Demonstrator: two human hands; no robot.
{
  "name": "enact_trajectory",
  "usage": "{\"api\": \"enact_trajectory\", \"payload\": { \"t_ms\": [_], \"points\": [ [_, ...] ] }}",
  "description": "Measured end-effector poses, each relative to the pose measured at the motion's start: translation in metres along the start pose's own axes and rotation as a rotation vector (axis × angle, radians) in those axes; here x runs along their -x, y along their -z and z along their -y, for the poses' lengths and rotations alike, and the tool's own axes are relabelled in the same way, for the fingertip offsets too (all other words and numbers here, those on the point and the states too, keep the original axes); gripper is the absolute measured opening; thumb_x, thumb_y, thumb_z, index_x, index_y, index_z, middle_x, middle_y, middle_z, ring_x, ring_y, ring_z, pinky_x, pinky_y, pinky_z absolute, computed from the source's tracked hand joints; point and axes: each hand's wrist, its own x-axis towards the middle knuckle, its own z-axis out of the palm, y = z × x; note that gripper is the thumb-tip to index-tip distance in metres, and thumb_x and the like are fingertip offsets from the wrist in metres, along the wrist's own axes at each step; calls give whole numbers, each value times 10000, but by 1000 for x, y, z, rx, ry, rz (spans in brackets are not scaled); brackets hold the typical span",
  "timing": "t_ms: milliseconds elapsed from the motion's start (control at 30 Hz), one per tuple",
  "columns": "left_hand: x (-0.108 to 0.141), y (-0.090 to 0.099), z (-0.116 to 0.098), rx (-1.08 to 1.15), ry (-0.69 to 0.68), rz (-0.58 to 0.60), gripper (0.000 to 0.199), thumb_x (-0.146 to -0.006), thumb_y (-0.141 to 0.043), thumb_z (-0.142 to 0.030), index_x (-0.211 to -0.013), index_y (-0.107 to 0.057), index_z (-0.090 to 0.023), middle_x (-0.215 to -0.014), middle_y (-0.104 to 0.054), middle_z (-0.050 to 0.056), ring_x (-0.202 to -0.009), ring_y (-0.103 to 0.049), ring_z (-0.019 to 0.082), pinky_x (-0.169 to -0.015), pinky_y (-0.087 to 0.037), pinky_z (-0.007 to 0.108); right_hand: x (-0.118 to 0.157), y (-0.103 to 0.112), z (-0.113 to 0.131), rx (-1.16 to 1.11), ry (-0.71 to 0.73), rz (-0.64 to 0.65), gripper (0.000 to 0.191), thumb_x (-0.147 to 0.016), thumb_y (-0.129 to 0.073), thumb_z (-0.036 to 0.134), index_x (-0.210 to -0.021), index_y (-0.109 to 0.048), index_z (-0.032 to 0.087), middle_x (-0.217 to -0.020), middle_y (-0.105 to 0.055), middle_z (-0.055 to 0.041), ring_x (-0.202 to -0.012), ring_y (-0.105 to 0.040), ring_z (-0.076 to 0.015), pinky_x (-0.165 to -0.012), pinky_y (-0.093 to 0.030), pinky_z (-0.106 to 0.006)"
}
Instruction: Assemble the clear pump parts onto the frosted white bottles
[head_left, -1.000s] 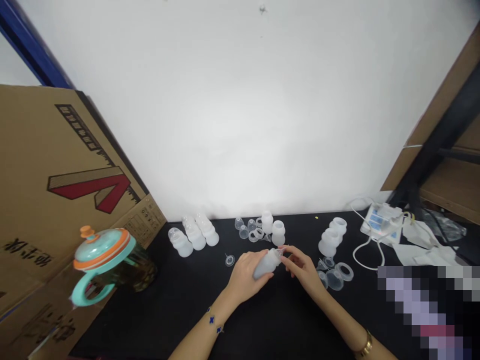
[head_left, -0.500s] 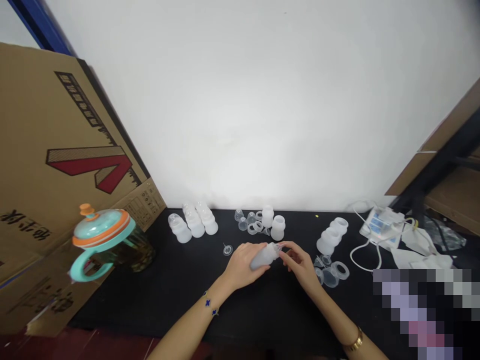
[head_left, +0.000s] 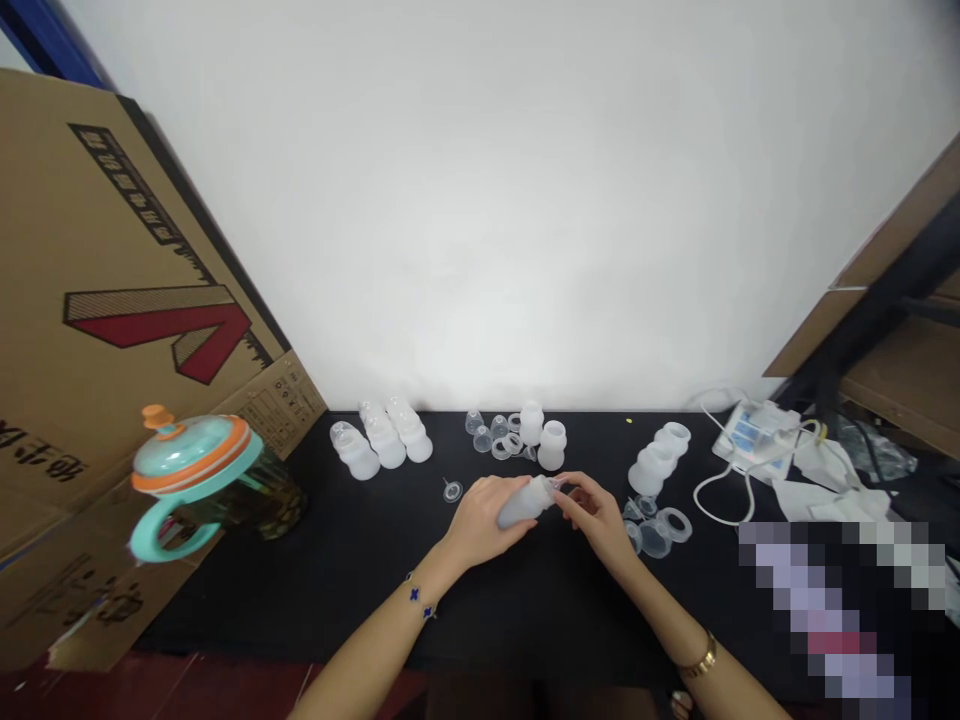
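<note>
My left hand [head_left: 487, 518] is wrapped round a whitish translucent baby bottle [head_left: 523, 503], which lies tilted with its top toward the right. My right hand [head_left: 592, 512] pinches the clear nipple [head_left: 553, 484] at the bottle's top between thumb and fingers. Left of my hands, a small clear disc-shaped part with a thin stem [head_left: 452, 491] lies on the black table. Behind my hands stand two open white bottles [head_left: 552, 446], beside loose clear nipples [head_left: 482, 438] and rings [head_left: 513, 444].
At the left stand several bottles with clear tops [head_left: 385, 440]. Several open bottles [head_left: 651, 468] and loose rings and caps [head_left: 657, 538] are at the right. A teal-lidded jug [head_left: 196, 465] stands before a cardboard box [head_left: 135, 230]. A white cable [head_left: 721, 520] and power strip [head_left: 754, 440] lie far right.
The view has shifted slightly, so everything sits a little higher and further left. My hands keep the same hold on the bottle and its nipple.
</note>
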Motion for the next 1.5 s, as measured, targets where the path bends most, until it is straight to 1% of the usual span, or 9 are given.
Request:
{"api": "enact_trajectory", "payload": {
  "t_ms": [200, 433, 633, 833, 1100, 1333, 1433, 1500],
  "points": [
    [0, 0, -1, -9, -4, -5, 521, -826, -717, -375, -1310, -557, -268, -1147, -703, 50, -989, -663, 256, -875, -516, 410, 0, 0, 1, 15, 19, -21, 391, -839, -681, 566, -984, -678, 204, -625, -563, 15, -553, -511, -147, -485, -390, -256],
    [0, 0, -1, -8, -8, 12, 519, -837, -709, -376, -1317, -545, -266, -1176, -697, 56, -999, -659, 263, -878, -507, 413, 0, 0, 0, 17, 6, -21, 414, -829, -678, 590, -965, -675, 199, -644, -583, 5, -572, -540, -156, -485, -410, -255],
    [1, -1, 0, -7, 4, 20, 527, -832, -708, -385, -1321, -546, -272, -1170, -698, 55, -999, -659, 263, -883, -511, 416, -1, 0, -1, 21, 5, -25, 385, -834, -683, 571, -944, -666, 202, -667, -587, -5, -581, -546, -156, -475, -417, -250],
    [2, -4, 2, -15, -19, -7, 577, -843, -706, -367, -1374, -502, -268, -1196, -691, 63, -1007, -653, 256, -885, -515, 414, -1, -1, 0, 28, 3, -34, 377, -834, -682, 567, -918, -663, 201, -644, -572, 3, -562, -535, -150, -469, -414, -251],
    [2, -4, 3, -17, -14, 6, 591, -851, -698, -365, -1395, -486, -276, -1211, -686, 62, -1028, -652, 261, -891, -517, 418, 0, -1, -1, 35, 7, -35, 363, -844, -679, 558, -908, -655, 201, -643, -560, 8, -564, -526, -148, -481, -407, -252],
    [3, -6, 3, -46, -28, -18, 553, -848, -690, -403, -1357, -528, -262, -1159, -706, 75, -988, -668, 266, -881, -524, 431, 0, -1, 3, 59, 5, -45, 378, -831, -682, 579, -870, -658, 204, -640, -577, 4, -549, -511, -144, -482, -402, -252],
    [3, -5, 3, -48, -37, -24, 541, -854, -682, -413, -1351, -533, -257, -1149, -708, 77, -981, -670, 264, -876, -526, 428, 0, 0, 4, 33, -13, -32, 380, -823, -692, 572, -908, -668, 203, -695, -608, -7, -559, -518, -140, -482, -402, -249],
    [2, -4, 2, -43, -35, -32, 533, -856, -682, -402, -1347, -533, -255, -1145, -708, 75, -978, -667, 260, -868, -526, 421, 0, 0, 5, -3, -26, -10, 395, -822, -696, 560, -998, -683, 208, -770, -631, -18, -569, -525, -137, -480, -412, -250]
  ]
}}
